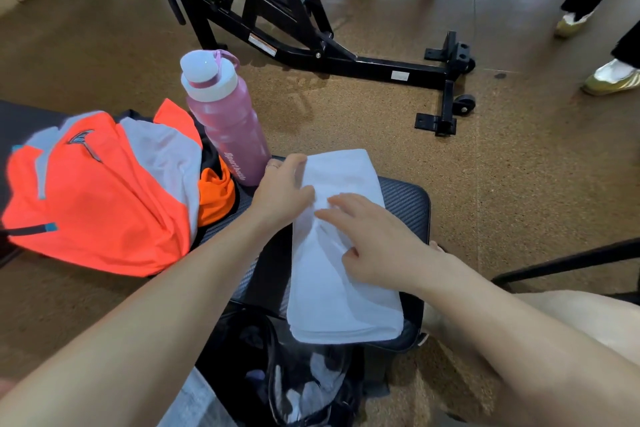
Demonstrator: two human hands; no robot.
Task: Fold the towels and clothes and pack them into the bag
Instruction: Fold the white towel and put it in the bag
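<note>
The black bench (405,204) carries a heap of orange clothes (100,198), a pink bottle (228,128) and a white towel (343,253) folded into a long strip. The open bag (298,381) sits just below the bench's near end. Both hands lie flat on the towel, gripping nothing: left hand (280,194) at its edge, right hand (377,239) mid-strip. Best to smooth the creases outward before folding it again.

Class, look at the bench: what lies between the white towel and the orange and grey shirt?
In the head view, the left hand, its forearm and bare black bench pad separate white towel from orange and grey shirt.
</note>
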